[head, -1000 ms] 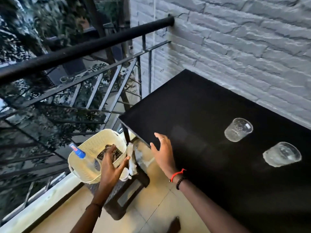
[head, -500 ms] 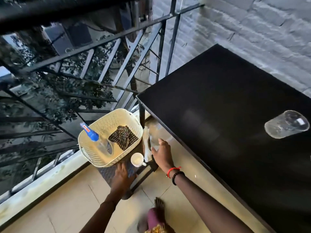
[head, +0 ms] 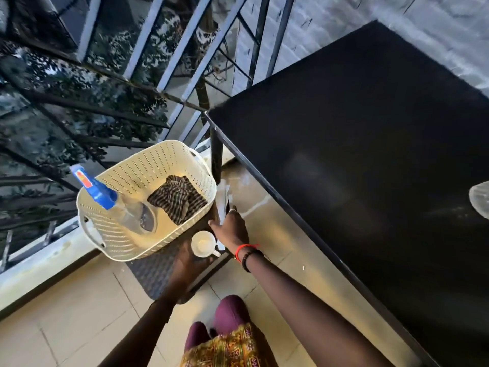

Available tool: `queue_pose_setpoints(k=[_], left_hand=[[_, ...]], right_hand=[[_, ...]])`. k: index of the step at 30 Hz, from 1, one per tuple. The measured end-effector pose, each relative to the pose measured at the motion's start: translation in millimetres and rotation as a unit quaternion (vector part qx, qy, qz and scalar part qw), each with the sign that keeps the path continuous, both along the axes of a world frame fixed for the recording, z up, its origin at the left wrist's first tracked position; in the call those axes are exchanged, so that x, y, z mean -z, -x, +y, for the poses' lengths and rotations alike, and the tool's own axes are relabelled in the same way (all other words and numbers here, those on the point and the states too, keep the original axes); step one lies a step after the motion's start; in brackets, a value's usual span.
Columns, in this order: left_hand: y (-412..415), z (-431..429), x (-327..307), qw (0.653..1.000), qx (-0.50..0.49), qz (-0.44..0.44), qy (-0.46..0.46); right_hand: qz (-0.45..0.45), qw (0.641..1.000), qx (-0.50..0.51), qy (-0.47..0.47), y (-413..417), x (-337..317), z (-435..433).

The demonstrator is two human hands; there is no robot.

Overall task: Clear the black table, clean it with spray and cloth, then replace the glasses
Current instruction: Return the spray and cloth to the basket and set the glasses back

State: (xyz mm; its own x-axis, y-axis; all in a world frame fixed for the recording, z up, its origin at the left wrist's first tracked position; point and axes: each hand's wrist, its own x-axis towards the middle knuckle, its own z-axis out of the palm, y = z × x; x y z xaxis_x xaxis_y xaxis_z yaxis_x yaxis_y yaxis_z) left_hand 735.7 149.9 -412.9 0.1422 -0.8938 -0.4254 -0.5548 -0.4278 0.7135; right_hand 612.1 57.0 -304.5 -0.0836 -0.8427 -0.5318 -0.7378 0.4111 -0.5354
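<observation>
The black table point(head: 344, 133) fills the right side, and one clear glass point(head: 481, 201) on it shows only partly at the right edge. Left of the table, a cream perforated basket point(head: 169, 148) stands on a low dark stool point(head: 152, 274). In the basket are a spray bottle with a blue head point(head: 99, 193) and a striped cloth point(head: 178, 201). A small white cup point(head: 203, 244) sits on the stool beside the basket. My left hand point(head: 186, 262) grips the stool's front edge. My right hand point(head: 232, 230) holds its right edge next to the cup.
A black metal railing point(head: 169, 62) runs along the left, with a pale ledge point(head: 39, 263) below it. A white brick wall point(head: 436, 27) stands behind the table. The table leg point(head: 216, 157) is close to the basket. Beige floor tiles point(head: 79, 313) lie around my knees.
My view has tipped down towards the stool. The left hand left the basket and went to the stool's front edge. The right hand dropped from the table edge to the stool's side. One glass went out of view.
</observation>
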Motion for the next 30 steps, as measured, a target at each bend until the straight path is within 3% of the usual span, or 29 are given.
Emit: queue_pose_setpoints(k=[3,7,15,21,30], left_hand=[[-6.2,-7.4,18.3,0.999,-0.024,0.042,0.010],[3.9,-12.6,-6.5,0.997,-0.034,0.070,0.029],[5.1,-8.3,-35.7,0.998,-0.034,0.034,0.030],[5.0,2.4,-78.8,0.999,0.022,-0.006,0.030],[11.3,23.6,-195.0,0.986,0.062,0.003,0.155]], right_hand=[[0.011,1.000,-0.007,-0.007,-2.8,8.0,-7.5],[0.036,0.999,-0.020,-0.025,-2.2,12.9,-12.4],[0.013,0.999,0.008,-0.035,6.7,-11.0,-3.2],[0.009,0.999,0.021,-0.024,17.5,-59.7,20.1],[-0.016,1.000,0.023,0.008,30.5,-146.4,64.7]])
